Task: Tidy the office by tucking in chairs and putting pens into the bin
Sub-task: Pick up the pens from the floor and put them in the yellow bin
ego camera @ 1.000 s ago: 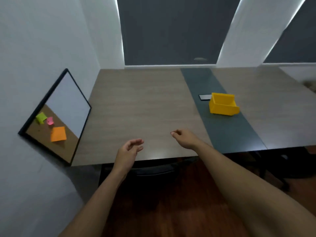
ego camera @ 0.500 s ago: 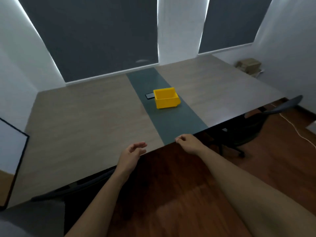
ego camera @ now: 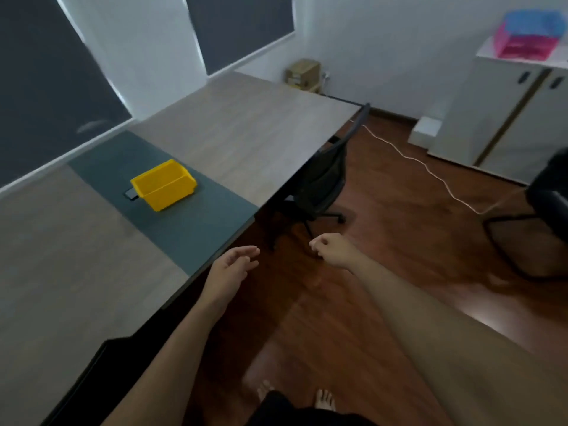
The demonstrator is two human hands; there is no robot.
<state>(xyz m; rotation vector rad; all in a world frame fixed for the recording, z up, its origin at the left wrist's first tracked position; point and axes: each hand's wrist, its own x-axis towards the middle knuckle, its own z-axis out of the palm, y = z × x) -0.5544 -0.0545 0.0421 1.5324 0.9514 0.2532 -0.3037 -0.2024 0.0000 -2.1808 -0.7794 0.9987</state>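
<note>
Currently both hands are empty: left hand loosely spread at the table near edge, right hand loosely curled over the floor. Yellow bin sits mid-table. Chair is at the near edge, second chair well apart.

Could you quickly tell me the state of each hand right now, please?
Left hand: open, fingers relaxed, holding nothing.
Right hand: open, fingers loosely curled, holding nothing.
</note>
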